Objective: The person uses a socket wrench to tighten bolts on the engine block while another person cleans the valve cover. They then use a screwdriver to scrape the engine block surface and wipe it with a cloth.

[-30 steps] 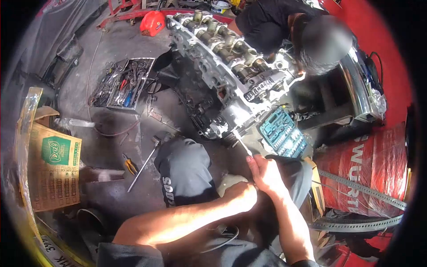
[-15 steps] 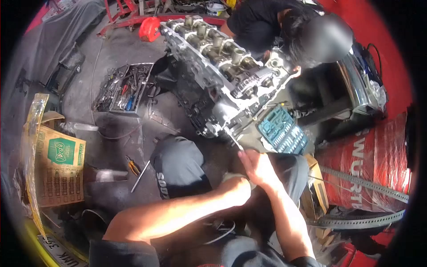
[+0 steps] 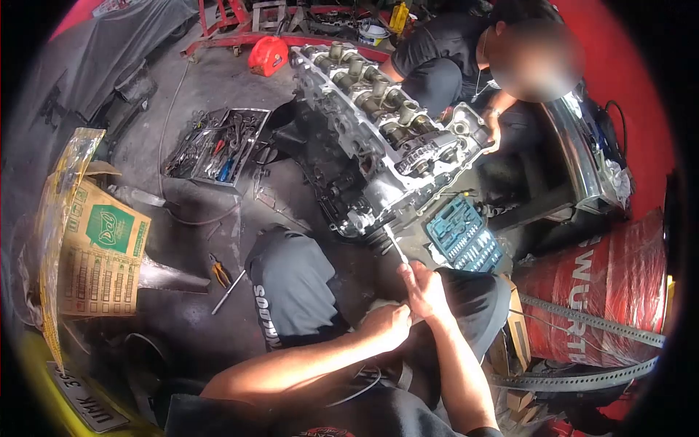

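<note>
My right hand is closed around a slim silver tool that looks like a wrench, thumb along its shaft. The tool's far end points up at the near end of the engine; whether it touches cannot be told. Beside it, my left hand is closed in a fist, with what looks like a pale rag showing at its fingers. Valve train parts and a timing chain lie exposed on top of the engine. An open teal socket set rests right of my hands.
Opposite, a co-worker's hand is at the engine's right edge. A metal tool tray, orange-handled pliers and a metal rod lie on the left floor. A cardboard box stands farther left, a red wrapped drum at right.
My hands and the silver tool have shifted slightly down, away from the engine in view. The co-worker has raised their head, and their hand now shows at the engine's edge.
</note>
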Action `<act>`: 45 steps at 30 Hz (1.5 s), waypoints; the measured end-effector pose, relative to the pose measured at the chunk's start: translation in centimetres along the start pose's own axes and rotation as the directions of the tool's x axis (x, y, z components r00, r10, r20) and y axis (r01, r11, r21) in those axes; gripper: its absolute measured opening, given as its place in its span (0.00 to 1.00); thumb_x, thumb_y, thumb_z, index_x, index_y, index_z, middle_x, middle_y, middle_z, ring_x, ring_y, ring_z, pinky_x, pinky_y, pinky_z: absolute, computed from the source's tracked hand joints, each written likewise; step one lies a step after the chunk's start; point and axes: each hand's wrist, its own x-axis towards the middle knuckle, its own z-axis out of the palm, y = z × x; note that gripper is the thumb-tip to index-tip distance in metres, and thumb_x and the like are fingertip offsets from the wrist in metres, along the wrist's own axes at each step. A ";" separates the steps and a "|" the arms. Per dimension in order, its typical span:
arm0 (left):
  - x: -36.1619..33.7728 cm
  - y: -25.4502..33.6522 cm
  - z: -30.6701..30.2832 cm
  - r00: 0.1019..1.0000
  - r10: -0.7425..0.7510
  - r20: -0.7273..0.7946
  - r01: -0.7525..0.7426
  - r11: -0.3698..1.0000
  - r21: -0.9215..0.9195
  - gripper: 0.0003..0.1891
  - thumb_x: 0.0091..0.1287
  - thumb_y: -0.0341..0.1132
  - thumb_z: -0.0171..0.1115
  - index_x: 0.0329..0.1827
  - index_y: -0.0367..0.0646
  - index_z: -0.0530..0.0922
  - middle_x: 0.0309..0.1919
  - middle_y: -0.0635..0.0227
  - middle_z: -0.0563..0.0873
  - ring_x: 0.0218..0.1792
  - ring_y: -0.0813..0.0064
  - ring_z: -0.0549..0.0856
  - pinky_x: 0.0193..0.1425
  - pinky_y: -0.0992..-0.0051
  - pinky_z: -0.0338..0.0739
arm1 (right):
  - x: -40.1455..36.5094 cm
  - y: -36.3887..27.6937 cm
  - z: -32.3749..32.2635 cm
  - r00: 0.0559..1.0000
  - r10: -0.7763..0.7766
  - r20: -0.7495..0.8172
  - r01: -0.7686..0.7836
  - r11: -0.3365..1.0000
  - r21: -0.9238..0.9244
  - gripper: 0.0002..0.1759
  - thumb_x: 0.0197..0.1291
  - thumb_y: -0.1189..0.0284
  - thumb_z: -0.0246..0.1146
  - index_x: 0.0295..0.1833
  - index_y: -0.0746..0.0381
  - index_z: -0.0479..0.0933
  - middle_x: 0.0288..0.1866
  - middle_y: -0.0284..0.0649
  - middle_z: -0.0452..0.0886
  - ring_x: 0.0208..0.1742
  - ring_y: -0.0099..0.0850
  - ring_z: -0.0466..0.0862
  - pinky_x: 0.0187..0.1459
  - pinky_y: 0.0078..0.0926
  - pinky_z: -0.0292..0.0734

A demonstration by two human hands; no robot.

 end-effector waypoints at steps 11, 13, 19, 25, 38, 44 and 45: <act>5.8 -4.7 5.2 0.963 -0.045 -0.265 0.012 0.992 -0.124 0.14 0.73 0.37 0.49 0.45 0.38 0.81 0.38 0.51 0.88 0.44 0.47 0.87 0.49 0.51 0.80 | 0.9 -0.1 1.1 0.898 -0.384 -0.213 0.213 0.806 -0.553 0.12 0.68 0.62 0.64 0.42 0.60 0.82 0.26 0.44 0.85 0.29 0.41 0.87 0.30 0.38 0.80; 5.5 -3.2 3.2 0.978 -0.094 -0.186 0.057 0.979 -0.198 0.14 0.73 0.37 0.49 0.45 0.39 0.82 0.40 0.50 0.87 0.47 0.47 0.86 0.52 0.52 0.80 | 1.0 0.1 1.0 0.873 -0.435 -0.223 0.237 0.775 -0.586 0.12 0.67 0.61 0.65 0.43 0.60 0.83 0.27 0.43 0.85 0.29 0.39 0.87 0.29 0.37 0.81; 3.5 -3.0 1.1 0.998 -0.032 0.052 0.033 0.999 -0.016 0.17 0.73 0.42 0.53 0.53 0.39 0.80 0.49 0.48 0.86 0.53 0.47 0.84 0.56 0.53 0.78 | 1.0 -1.0 0.7 0.879 -0.429 -0.207 0.247 0.783 -0.571 0.12 0.64 0.66 0.68 0.45 0.63 0.82 0.26 0.44 0.84 0.26 0.41 0.86 0.29 0.35 0.80; 7.0 -2.6 3.4 0.958 0.065 -0.279 -0.204 0.840 -0.503 0.21 0.70 0.47 0.57 0.54 0.38 0.79 0.49 0.45 0.86 0.55 0.44 0.83 0.57 0.55 0.78 | 1.2 0.3 1.9 0.793 -0.550 -0.261 0.309 0.733 -0.605 0.13 0.62 0.66 0.69 0.46 0.63 0.83 0.28 0.40 0.84 0.27 0.36 0.85 0.29 0.33 0.80; 7.5 -3.3 2.8 0.997 -0.080 0.003 0.080 0.985 -0.151 0.20 0.67 0.47 0.57 0.46 0.37 0.83 0.48 0.43 0.87 0.55 0.44 0.84 0.59 0.51 0.77 | 1.8 1.3 1.3 0.831 -0.491 -0.263 0.356 0.831 -0.428 0.12 0.62 0.66 0.71 0.44 0.64 0.83 0.30 0.47 0.86 0.29 0.42 0.88 0.30 0.35 0.81; 6.7 -1.7 2.0 0.986 -0.165 -0.009 0.160 0.965 -0.207 0.20 0.67 0.47 0.56 0.45 0.38 0.84 0.44 0.44 0.88 0.53 0.42 0.84 0.59 0.50 0.78 | 1.4 0.8 0.8 0.892 -0.387 -0.233 0.309 0.899 -0.310 0.13 0.61 0.67 0.71 0.45 0.66 0.84 0.32 0.51 0.87 0.33 0.46 0.89 0.35 0.36 0.83; 6.4 -1.3 1.7 0.985 -0.166 -0.044 0.152 0.964 -0.218 0.20 0.67 0.48 0.56 0.45 0.38 0.85 0.44 0.44 0.88 0.52 0.42 0.85 0.58 0.49 0.78 | 1.4 0.8 0.9 0.888 -0.392 -0.240 0.315 0.899 -0.304 0.13 0.61 0.67 0.71 0.45 0.66 0.84 0.33 0.51 0.87 0.33 0.46 0.89 0.36 0.36 0.83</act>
